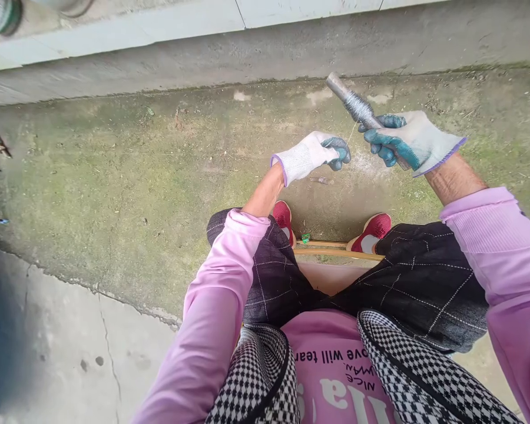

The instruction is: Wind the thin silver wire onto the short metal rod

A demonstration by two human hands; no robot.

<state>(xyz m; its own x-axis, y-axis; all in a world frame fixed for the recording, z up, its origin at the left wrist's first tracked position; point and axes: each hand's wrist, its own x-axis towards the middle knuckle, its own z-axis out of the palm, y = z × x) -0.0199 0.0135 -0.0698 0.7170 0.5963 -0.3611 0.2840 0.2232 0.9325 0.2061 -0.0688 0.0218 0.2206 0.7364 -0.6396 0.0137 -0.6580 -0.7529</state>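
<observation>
My right hand [404,141], in a white glove with a blue-green coated palm, is wrapped round the lower part of a grey metal rod [337,86]. The rod tilts up and to the left. Thin silvery wire [358,108] is wound in many turns about its middle. From the winding, a fine strand [352,133] runs down to my left hand [324,154]. That hand wears a matching glove and is closed, with the strand at its fingertips. Any wire inside the fist is hidden.
Mossy concrete ground [159,176] lies below, bounded by a low wall [265,47] at the far side. A small reddish-brown piece [321,180] lies between my hands and red shoes [375,227]. A wooden seat bar [322,252] crosses between my legs. Cracked paving [70,335] is at lower left.
</observation>
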